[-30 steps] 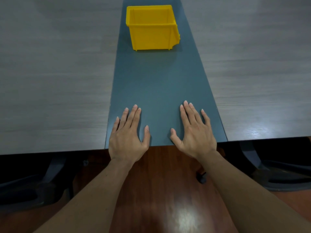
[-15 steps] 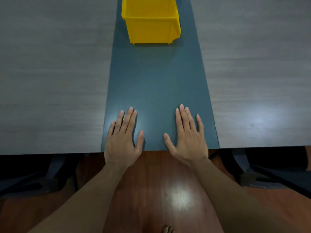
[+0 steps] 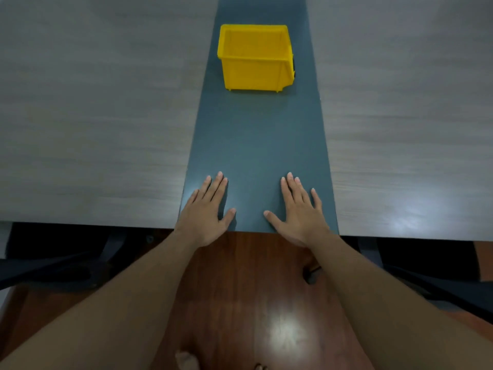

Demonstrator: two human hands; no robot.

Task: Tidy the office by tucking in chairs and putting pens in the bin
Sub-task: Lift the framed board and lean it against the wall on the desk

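Both hands lie flat, fingers spread, on the desk's [image 3: 93,129] near edge: left hand [image 3: 204,212], right hand [image 3: 300,212]. A yellow bin [image 3: 254,60] stands well beyond them on the dark centre strip [image 3: 256,145]. Dark chair bases [image 3: 66,265] sit under the desk on either side.

Bin [image 3: 254,68] on table's centre strip [image 3: 256,140], well beyond left hand [image 3: 204,209] and right hand [image 3: 300,209] (both flat on near edge), chair bases underneath.

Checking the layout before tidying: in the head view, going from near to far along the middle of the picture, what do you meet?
Wooden floor → left hand and right hand, side by side flat on the table's blue strip → yellow bin.
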